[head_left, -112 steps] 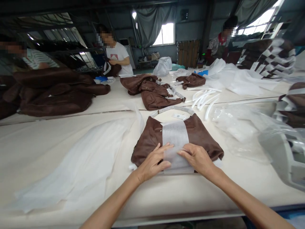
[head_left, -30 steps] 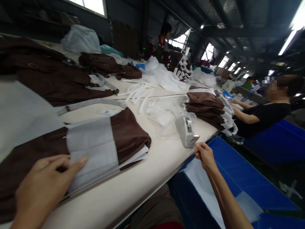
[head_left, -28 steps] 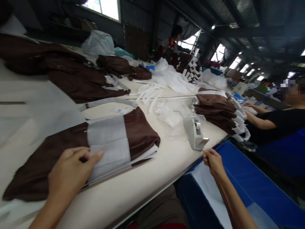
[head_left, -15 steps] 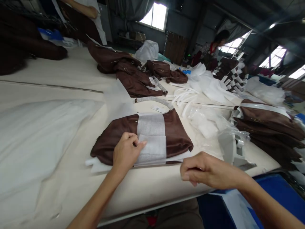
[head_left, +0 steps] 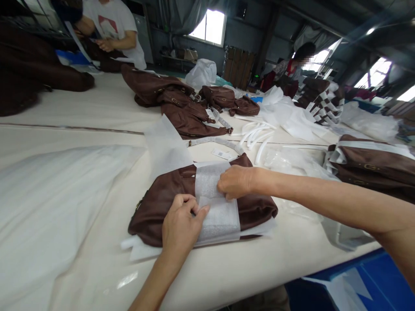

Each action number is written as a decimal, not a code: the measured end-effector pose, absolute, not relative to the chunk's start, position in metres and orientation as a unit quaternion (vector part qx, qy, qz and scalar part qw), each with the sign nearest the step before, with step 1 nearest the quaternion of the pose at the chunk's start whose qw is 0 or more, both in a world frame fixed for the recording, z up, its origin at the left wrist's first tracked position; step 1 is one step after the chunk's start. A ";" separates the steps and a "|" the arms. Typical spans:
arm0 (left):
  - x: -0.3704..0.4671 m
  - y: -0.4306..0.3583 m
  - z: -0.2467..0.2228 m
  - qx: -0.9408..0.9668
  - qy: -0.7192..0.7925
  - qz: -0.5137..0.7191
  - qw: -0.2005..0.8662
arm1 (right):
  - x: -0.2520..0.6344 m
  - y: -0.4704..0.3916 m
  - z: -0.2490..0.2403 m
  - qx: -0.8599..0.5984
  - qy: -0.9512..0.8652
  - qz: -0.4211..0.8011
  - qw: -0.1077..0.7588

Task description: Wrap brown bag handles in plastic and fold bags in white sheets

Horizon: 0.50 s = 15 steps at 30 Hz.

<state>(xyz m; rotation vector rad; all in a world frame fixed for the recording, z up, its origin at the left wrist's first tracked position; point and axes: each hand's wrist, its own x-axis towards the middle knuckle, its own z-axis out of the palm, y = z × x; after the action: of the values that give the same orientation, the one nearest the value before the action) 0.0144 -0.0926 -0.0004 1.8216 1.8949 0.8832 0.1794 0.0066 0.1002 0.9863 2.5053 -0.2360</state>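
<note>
A dark brown leather bag (head_left: 162, 198) lies on the cream-covered table, with a white wrapping strip (head_left: 223, 220) around its middle. My left hand (head_left: 183, 220) rests at the left edge of the strip, thumb and fingers pressed together on its overlap. My right hand (head_left: 238, 181) is closed on the upper part of the strip; whatever its fingertips hold, if anything, is hidden. Beyond the bag are its wrapped strap (head_left: 214, 140) and a white tag (head_left: 221, 153). A thin white sheet (head_left: 165, 142) lies behind its left part.
More brown bags (head_left: 181, 108) lie farther back, and a stack of wrapped bags (head_left: 369, 162) stands at right. White tubes (head_left: 257, 134) and clear plastic (head_left: 288, 157) are behind the bag. White sheeting (head_left: 65, 190) covers the left. Blue bins are lower right; two people work beyond.
My right hand has moved from beside the bag's front right corner up and left onto the strip. My left hand stays at the overlap. The view has shifted slightly.
</note>
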 end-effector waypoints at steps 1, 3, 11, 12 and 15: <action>0.014 -0.093 -0.001 0.646 0.671 0.314 0.184 | 0.184 0.013 0.100 0.378 0.898 -0.091 0.206; 0.015 -0.093 -0.002 0.641 0.675 0.314 0.188 | 0.200 0.022 0.100 0.454 0.875 -0.123 0.114; 0.017 -0.091 0.004 0.636 0.683 0.303 0.193 | 0.323 -0.072 0.101 0.619 0.572 -0.306 -0.442; 0.017 -0.091 0.004 0.641 0.678 0.305 0.189 | 0.342 -0.094 0.102 0.633 0.532 -0.294 -0.479; 0.010 -0.086 -0.005 0.655 0.670 0.304 0.175 | 0.399 -0.153 0.106 0.700 0.419 -0.207 -0.541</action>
<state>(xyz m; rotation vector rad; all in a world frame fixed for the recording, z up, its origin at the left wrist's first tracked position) 0.0101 -0.0857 -0.0053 1.8553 1.8974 0.8616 0.3992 -0.1528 0.1061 3.5628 2.1339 -1.0525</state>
